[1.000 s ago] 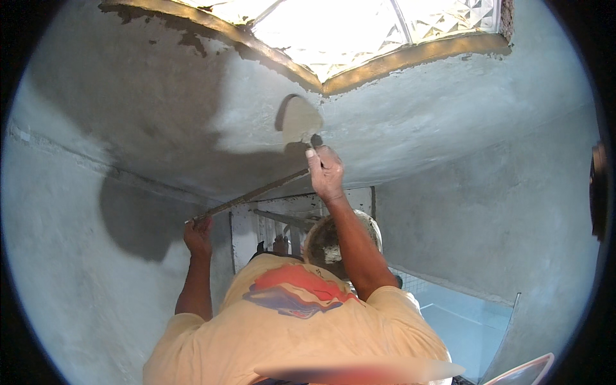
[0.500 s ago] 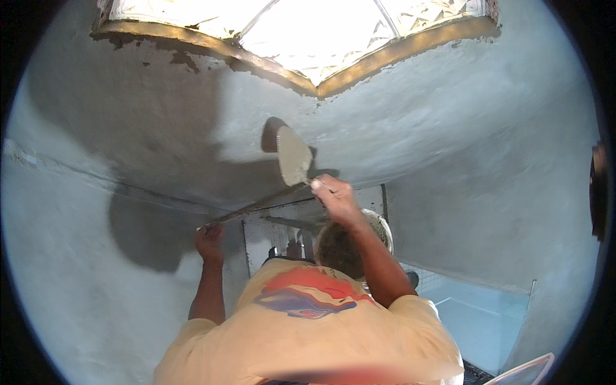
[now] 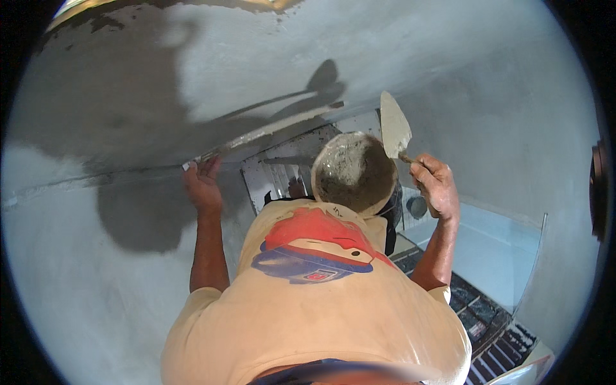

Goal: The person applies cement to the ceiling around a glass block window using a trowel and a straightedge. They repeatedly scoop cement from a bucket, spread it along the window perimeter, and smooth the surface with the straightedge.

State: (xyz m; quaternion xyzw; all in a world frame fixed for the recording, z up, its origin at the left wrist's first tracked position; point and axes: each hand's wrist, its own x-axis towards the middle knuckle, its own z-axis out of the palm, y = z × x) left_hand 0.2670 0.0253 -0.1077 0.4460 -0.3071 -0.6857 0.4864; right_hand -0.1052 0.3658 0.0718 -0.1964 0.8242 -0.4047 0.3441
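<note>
My right hand (image 3: pixel 437 187) grips a pointing trowel (image 3: pixel 394 125) by its handle. Its pale, mortar-smeared blade points up and away, just right of the bucket (image 3: pixel 314 173), which has grey mortar inside. On the left, my left hand (image 3: pixel 204 183) has its fingers around the near end of a long, narrow straightedge (image 3: pixel 276 129). That strip slants to the far right along the grey plastered wall (image 3: pixel 250 70); whether it touches the wall I cannot tell. Shadows of my arm and the tools fall on the plaster.
A corner joins the front wall to a left wall (image 3: pixel 83 256). Another wall (image 3: pixel 507 122) rises on the right. Below lie a dark slatted surface (image 3: pixel 478 314) and a pale blue panel (image 3: pixel 497 247). Part of a window frame (image 3: pixel 276 5) shows at the top.
The trowel in my right hand has moved from in front of the wall to the right, past the bucket. My view has tilted down, so the window has mostly left it. My left hand keeps the straightedge.
</note>
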